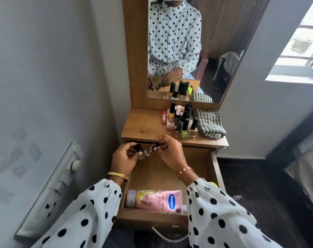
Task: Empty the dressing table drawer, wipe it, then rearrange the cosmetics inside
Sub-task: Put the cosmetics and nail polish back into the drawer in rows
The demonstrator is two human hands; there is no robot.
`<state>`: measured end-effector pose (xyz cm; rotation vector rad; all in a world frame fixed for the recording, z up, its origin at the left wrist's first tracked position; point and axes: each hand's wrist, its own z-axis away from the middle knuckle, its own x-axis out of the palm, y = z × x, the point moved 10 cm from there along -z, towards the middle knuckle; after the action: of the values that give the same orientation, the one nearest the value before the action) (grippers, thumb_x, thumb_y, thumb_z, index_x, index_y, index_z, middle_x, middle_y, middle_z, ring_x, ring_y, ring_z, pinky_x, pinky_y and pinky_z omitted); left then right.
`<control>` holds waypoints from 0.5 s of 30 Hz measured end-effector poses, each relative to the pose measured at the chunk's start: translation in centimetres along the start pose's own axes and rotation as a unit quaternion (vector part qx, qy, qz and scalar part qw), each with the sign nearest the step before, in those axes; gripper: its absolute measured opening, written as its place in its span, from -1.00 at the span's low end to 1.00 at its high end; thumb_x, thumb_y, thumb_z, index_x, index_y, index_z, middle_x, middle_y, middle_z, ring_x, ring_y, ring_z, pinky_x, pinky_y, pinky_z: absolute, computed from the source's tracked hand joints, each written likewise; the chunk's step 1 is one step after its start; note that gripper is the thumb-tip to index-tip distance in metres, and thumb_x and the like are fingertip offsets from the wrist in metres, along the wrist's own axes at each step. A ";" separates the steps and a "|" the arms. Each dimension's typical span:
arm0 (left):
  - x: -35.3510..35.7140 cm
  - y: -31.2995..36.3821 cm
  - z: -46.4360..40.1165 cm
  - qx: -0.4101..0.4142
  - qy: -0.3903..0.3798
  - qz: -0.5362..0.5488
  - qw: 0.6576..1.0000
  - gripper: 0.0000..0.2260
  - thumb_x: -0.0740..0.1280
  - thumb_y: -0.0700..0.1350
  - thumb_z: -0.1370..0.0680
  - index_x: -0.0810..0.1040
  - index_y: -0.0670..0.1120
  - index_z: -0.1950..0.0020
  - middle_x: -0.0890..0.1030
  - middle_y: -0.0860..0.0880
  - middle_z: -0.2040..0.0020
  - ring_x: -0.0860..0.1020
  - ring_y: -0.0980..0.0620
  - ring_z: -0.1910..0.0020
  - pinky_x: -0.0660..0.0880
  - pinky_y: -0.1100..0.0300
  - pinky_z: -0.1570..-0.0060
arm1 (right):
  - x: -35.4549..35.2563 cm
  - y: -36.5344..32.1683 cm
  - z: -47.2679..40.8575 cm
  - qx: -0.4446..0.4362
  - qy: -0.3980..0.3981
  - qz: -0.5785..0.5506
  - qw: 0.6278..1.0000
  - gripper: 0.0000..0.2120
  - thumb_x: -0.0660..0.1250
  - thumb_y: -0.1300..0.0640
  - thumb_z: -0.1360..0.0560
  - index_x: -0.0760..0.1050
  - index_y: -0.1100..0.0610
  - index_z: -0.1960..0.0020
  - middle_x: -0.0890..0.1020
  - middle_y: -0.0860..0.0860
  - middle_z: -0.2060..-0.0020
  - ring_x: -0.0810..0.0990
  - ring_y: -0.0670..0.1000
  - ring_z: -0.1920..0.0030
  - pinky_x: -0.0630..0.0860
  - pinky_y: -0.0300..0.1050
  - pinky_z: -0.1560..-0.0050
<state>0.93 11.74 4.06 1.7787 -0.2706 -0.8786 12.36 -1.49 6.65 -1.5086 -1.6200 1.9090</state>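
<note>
The wooden drawer [170,176] of the dressing table stands pulled out below me. A pink Vaseline lotion tube [157,200] lies on its side at the drawer's near end. My left hand [123,160] grips a small bottle with a black cap [138,149] over the drawer's far end. My right hand [170,151] pinches another small black-capped bottle [153,149] right beside it. The two bottles almost touch. On the table top [143,127] stands a cluster of nail polish bottles [182,120].
A folded green checked cloth [209,123] lies on the table top to the right of the polishes. A mirror [188,51] rises behind. A switch panel [51,188] is on the left wall. Dark floor and a bed edge [306,167] lie to the right.
</note>
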 end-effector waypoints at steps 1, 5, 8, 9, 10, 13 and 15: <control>0.4 -0.3 -0.1 0.006 -0.013 -0.020 1.000 -0.71 0.44 -0.32 -0.36 0.56 -0.26 -0.07 0.61 -0.22 0.02 0.54 -0.01 0.13 0.46 0.19 0.06 | 0.4 0.9 0.2 0.011 -0.007 0.005 1.000 -0.75 0.39 0.34 -0.40 0.56 0.19 -0.07 0.62 -0.01 0.09 0.54 -0.13 0.16 0.47 -0.50 0.18; 2.7 -0.7 -0.9 0.036 -0.092 -0.174 0.980 -0.70 0.42 -0.23 -0.41 0.55 -0.20 -0.13 0.59 -0.18 -0.06 0.57 -0.11 -0.03 0.48 0.16 -0.03 | 2.3 3.6 0.2 0.070 -0.020 0.010 0.997 -0.79 0.41 0.32 -0.40 0.59 0.19 -0.03 0.67 0.08 0.06 0.57 -0.08 0.14 0.46 -0.37 0.12; 4.3 -0.6 -1.5 0.049 -0.126 -0.278 0.951 -0.71 0.37 -0.16 -0.44 0.54 -0.15 -0.16 0.59 -0.15 -0.10 0.53 -0.14 -0.12 0.47 0.06 -0.14 | 3.5 4.6 -0.2 0.092 -0.021 0.019 0.995 -0.81 0.39 0.32 -0.41 0.58 0.19 -0.02 0.67 0.08 0.05 0.62 -0.01 0.08 0.48 -0.31 0.07; 4.6 -0.5 -1.7 0.054 -0.127 -0.307 0.942 -0.72 0.36 -0.15 -0.44 0.54 -0.14 -0.15 0.59 -0.16 -0.09 0.52 -0.15 -0.11 0.46 0.05 -0.14 | 3.7 4.9 -0.3 0.097 -0.018 0.022 0.995 -0.81 0.38 0.33 -0.42 0.58 0.19 -0.02 0.67 0.08 0.04 0.62 0.00 0.05 0.49 -0.30 0.05; 4.8 -0.4 -1.8 0.059 -0.123 -0.335 0.932 -0.73 0.36 -0.15 -0.44 0.55 -0.14 -0.14 0.59 -0.16 -0.08 0.52 -0.16 -0.11 0.45 0.04 -0.13 | 3.9 5.2 -0.5 0.102 -0.014 0.023 0.994 -0.80 0.36 0.34 -0.42 0.58 0.19 -0.03 0.66 0.09 0.03 0.62 0.01 0.02 0.49 -0.28 0.02; 4.7 -0.7 -2.5 0.059 -0.098 -0.385 0.916 -0.73 0.35 -0.15 -0.44 0.57 -0.13 -0.12 0.55 -0.20 -0.08 0.48 -0.22 -0.10 0.42 0.00 -0.09 | 4.6 6.0 -0.8 0.113 -0.006 0.029 0.993 -0.80 0.35 0.35 -0.43 0.58 0.21 -0.04 0.66 0.11 0.00 0.61 0.05 -0.02 0.50 -0.19 -0.06; 4.5 -1.0 -2.9 0.043 -0.086 -0.397 0.913 -0.73 0.34 -0.15 -0.45 0.57 -0.11 -0.14 0.51 -0.20 -0.12 0.46 -0.22 -0.12 0.41 -0.01 -0.11 | 4.8 6.1 -1.0 0.114 -0.002 0.024 0.993 -0.78 0.33 0.37 -0.43 0.58 0.22 -0.05 0.66 0.12 0.00 0.61 0.06 -0.02 0.50 -0.17 -0.07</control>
<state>5.83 11.71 1.62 1.9059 0.3480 -1.6185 13.59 0.23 -0.90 -1.4622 -1.3246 2.0418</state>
